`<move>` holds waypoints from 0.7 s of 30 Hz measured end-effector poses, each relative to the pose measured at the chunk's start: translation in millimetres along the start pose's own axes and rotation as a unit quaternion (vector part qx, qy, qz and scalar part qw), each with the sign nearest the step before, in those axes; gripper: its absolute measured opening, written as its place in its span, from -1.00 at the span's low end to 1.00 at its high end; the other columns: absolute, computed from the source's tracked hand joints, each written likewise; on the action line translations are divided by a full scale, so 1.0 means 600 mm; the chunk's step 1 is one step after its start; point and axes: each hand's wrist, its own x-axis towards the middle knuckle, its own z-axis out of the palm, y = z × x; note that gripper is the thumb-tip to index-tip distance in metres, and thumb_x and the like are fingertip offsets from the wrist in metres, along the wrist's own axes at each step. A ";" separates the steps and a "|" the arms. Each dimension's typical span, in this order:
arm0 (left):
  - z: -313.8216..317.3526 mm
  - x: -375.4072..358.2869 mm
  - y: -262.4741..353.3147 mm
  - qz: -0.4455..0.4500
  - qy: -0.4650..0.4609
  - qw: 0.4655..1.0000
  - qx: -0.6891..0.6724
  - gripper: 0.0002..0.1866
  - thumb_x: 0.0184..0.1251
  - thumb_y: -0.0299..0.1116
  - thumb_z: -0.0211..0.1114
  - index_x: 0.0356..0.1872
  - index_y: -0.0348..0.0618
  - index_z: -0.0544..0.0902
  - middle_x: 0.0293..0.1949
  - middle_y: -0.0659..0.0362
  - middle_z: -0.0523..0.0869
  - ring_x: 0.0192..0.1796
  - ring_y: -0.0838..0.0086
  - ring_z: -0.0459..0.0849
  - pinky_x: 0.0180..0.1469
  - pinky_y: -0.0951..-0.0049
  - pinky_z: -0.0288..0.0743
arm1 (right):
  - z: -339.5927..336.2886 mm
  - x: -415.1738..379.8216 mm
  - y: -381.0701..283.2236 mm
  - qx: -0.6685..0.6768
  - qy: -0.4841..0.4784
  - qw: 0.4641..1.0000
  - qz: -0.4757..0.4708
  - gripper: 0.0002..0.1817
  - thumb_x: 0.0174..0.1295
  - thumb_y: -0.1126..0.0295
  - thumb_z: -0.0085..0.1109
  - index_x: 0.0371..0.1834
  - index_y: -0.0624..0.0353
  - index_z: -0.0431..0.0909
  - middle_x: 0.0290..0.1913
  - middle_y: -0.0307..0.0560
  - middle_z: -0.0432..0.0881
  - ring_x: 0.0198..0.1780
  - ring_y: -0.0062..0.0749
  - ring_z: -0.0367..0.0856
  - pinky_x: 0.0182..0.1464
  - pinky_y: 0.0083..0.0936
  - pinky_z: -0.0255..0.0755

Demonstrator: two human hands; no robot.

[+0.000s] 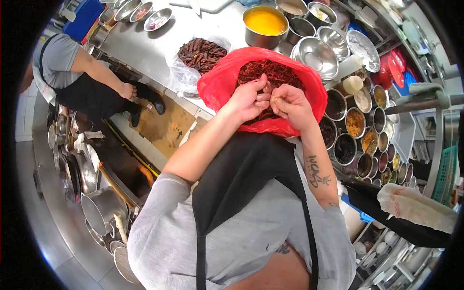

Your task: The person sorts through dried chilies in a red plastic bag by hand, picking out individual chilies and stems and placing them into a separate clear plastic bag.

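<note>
Dried red chilies (270,72) fill an open red plastic bag (217,77) at the counter's edge, against my black apron. Over the bag's mouth, my left hand (250,99) and my right hand (290,104) are close together with fingertips nearly meeting. Both have curled, pinching fingers; whatever is between them is too small to make out. Left of the red bag, a clear plastic bag (180,77) holds darker dried chilies (202,54).
A pot of orange liquid (265,26) stands behind the bag. Stacked steel bowls (316,57) and several containers of ingredients (355,122) are at the right. Small bowls (157,19) sit back left. Another person (77,72) stands at the left, near pots (104,210).
</note>
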 end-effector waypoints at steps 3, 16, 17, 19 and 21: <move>-0.006 -0.020 0.012 0.008 0.064 0.997 0.036 -0.76 0.59 -0.19 0.12 -0.26 -0.10 0.49 -0.35 0.23 0.55 -0.46 0.59 0.40 -0.51 0.60 0.19 | 0.041 0.004 -0.013 -0.083 0.073 0.994 -0.003 -0.89 0.42 0.48 0.18 -0.07 0.21 0.62 -0.38 -0.22 0.63 -0.46 -0.65 0.49 -0.44 -0.71 0.34; 0.020 -0.032 0.046 0.196 0.068 0.858 0.470 -0.83 0.38 -0.33 0.39 -0.34 -0.19 0.65 -0.56 0.30 0.54 -0.46 0.58 0.52 -0.42 0.52 0.37 | 0.003 -0.003 0.003 -0.690 0.107 0.694 0.175 -0.83 0.08 0.42 0.33 -0.25 0.12 0.76 -0.06 0.09 0.65 0.09 0.03 0.62 0.14 -0.11 0.51; 0.023 -0.034 0.044 0.237 0.073 0.801 0.544 -0.83 0.35 -0.32 0.42 -0.31 -0.23 0.70 -0.54 0.26 0.59 -0.43 0.53 0.59 -0.35 0.48 0.46 | 0.004 -0.002 -0.002 -0.697 0.097 0.691 0.164 -0.83 0.06 0.44 0.32 -0.25 0.11 0.76 -0.05 0.11 0.67 0.10 0.03 0.63 0.14 -0.11 0.52; 0.023 -0.040 0.046 0.229 0.039 0.725 0.648 -0.82 0.27 -0.32 0.47 -0.30 -0.25 0.74 -0.47 0.16 0.66 -0.33 0.41 0.67 -0.18 0.40 0.52 | 0.016 0.002 -0.022 -0.641 0.130 0.742 0.146 -0.85 0.07 0.44 0.30 -0.28 0.14 0.76 -0.09 0.10 0.68 0.06 0.01 0.65 0.12 -0.10 0.52; 0.024 -0.041 0.044 0.227 0.008 0.666 0.711 -0.81 0.19 -0.33 0.50 -0.31 -0.25 0.77 -0.40 0.09 0.70 -0.26 0.31 0.72 -0.08 0.34 0.56 | 0.023 0.005 -0.032 -0.618 0.150 0.764 0.111 -0.87 0.08 0.47 0.27 -0.31 0.17 0.75 -0.14 0.10 0.68 0.01 0.00 0.67 0.09 -0.10 0.52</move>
